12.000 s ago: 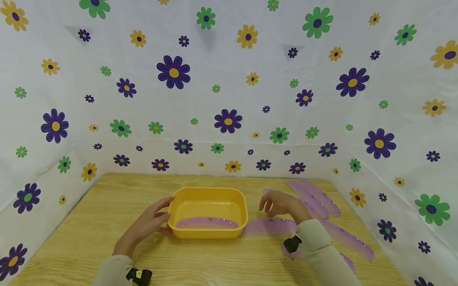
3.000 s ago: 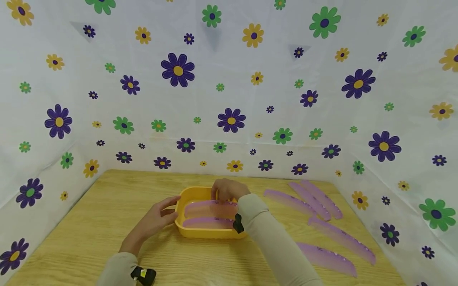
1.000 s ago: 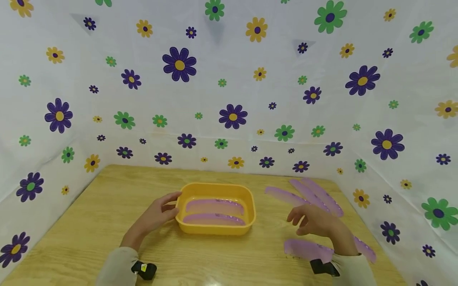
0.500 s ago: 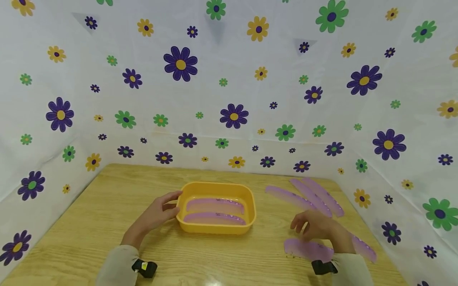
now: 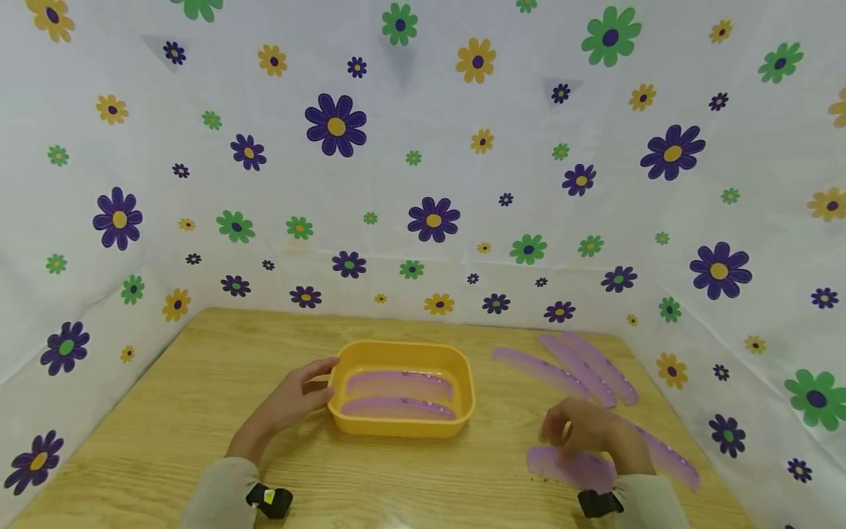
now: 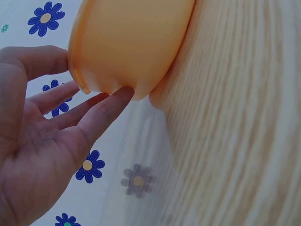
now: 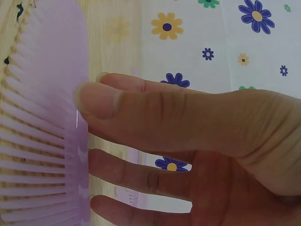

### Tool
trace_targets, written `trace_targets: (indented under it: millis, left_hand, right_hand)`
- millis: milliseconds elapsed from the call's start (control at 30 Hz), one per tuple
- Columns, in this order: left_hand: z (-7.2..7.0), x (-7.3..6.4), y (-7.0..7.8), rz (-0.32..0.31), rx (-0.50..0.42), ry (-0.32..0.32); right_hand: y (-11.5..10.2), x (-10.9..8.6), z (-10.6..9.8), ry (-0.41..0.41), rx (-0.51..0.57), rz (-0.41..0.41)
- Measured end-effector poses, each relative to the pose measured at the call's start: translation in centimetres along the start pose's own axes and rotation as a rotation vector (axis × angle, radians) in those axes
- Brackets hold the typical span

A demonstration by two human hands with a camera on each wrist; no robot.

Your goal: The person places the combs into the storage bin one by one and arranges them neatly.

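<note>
My left hand [image 5: 287, 400] touches the left end of a yellow plastic tub [image 5: 403, 427], its fingers spread and nearly straight; in the left wrist view the fingertips lie on the tub's outer wall [image 6: 127, 42]. Inside lie two lilac combs, a rear comb [image 5: 399, 384] and a front comb [image 5: 396, 408], roughly parallel. Right of the tub, my right hand [image 5: 588, 430] is low over another lilac comb [image 5: 588, 474] lying on the table. The right wrist view has the thumb tip overlapping this comb's spine [image 7: 82, 155], the other fingertips right beside that edge.
At the back right, several lilac combs [image 5: 598, 367] lie slanted on the wooden table [image 5: 231, 367]. One more comb [image 5: 670, 459] lies to the right, partly behind my right wrist. A white flowered cloth [image 5: 423, 169] encloses the table's back and sides.
Twelve seconds ago the tub held one comb; now it holds two. My right hand has left the tub, moved right, and just lowered onto the near comb. My left hand stays at the tub.
</note>
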State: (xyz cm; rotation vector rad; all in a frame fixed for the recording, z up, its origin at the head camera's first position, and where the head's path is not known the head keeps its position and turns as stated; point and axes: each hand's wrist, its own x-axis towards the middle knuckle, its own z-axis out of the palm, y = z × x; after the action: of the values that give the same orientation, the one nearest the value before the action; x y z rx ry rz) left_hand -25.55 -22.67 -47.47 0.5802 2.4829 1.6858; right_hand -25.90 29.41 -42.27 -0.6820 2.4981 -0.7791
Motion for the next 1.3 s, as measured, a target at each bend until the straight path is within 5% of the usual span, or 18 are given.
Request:
trace_targets:
  millis: [400, 833, 1300]
  left_hand:
    - [-0.1, 0.1, -0.2, 0.01, -0.005, -0.009]
    - [-0.1, -0.3, -0.5, -0.02, 0.018, 0.008]
    - [0.0, 0.0, -0.5, -0.008, 0.025, 0.002]
  right_hand:
    - [0.4, -0.3, 0.1, 0.02, -0.027, 0.073]
    - [-0.3, 0.1, 0.7, 0.057, -0.026, 0.245]
    - [0.8, -0.2, 0.5, -0.009, 0.052, 0.134]
